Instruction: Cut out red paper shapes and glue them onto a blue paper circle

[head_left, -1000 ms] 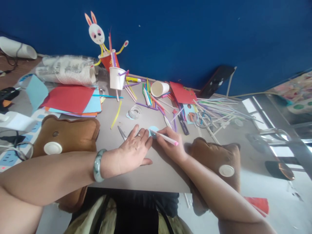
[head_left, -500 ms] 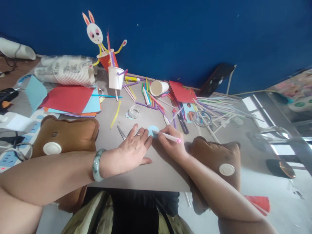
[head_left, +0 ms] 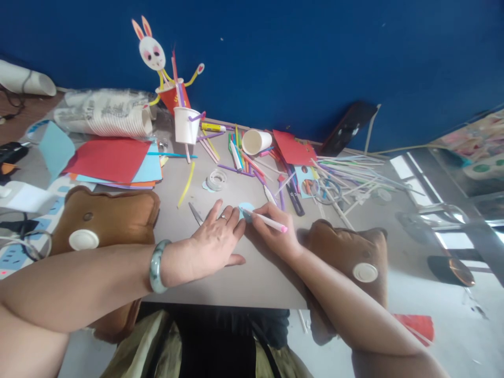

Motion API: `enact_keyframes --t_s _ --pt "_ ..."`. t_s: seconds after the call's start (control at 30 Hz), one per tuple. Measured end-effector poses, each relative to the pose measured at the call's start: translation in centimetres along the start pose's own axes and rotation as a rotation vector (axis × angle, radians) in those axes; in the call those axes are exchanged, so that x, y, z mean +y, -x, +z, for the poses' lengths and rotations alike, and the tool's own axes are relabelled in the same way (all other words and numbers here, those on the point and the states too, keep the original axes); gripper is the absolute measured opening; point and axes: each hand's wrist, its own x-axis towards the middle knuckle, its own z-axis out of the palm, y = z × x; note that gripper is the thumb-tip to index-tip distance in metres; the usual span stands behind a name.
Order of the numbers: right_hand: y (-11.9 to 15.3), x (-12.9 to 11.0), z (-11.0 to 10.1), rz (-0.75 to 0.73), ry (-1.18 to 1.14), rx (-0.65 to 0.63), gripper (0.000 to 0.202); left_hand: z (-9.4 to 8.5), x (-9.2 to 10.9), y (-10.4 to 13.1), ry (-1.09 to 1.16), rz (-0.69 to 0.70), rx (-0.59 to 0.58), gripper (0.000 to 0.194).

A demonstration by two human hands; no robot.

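A small light-blue paper disc (head_left: 246, 209) lies on the grey table (head_left: 220, 286) in front of me. My left hand (head_left: 214, 239) rests flat with its fingers stretched out, the fingertips at the disc's left edge. A white felt-tip pen with a pink end (head_left: 270, 221) is pinched in my right hand (head_left: 277, 231), its tip down at the disc. Whether the tip touches the paper I cannot tell. Scissors (head_left: 196, 213), partly covered by my left hand, lie beyond its fingers. Behind them sits a roll of clear tape (head_left: 216, 180).
Brown cushions (head_left: 110, 215) flank my arms. Toward the wall stand a rabbit figure (head_left: 153, 52) and a white paper cup (head_left: 186, 126) with straws. Coloured paper (head_left: 108, 160) and bagged cups lie left; markers, a lying cup (head_left: 256, 142) and many straws (head_left: 354, 173) lie right.
My right hand and the pen have shifted slightly left over the blue disc. My left hand stays in place.
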Motion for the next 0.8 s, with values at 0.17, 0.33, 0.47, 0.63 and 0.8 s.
enact_keyframes --t_s 0.17,0.33,0.47,0.63,0.8 --pt "0.1 0.1 0.0 0.011 -0.012 0.098 0.012 -0.2 0.0 0.0 -0.01 0.006 -0.005 0.078" --pt "0.4 0.2 -0.2 -0.018 -0.026 0.204 0.018 -0.2 -0.1 0.0 0.004 0.02 0.004 0.079" --pt "0.4 0.2 -0.3 -0.097 -0.035 0.129 0.015 0.2 -0.2 0.0 0.015 0.022 0.008 0.082" --pt "0.0 -0.1 -0.2 -0.05 -0.104 0.057 0.013 0.7 -0.3 0.1 0.008 0.028 0.018 0.079" --pt "0.1 0.0 -0.2 0.086 -0.128 0.117 0.009 0.8 -0.4 0.1 0.022 0.025 0.019 0.081"
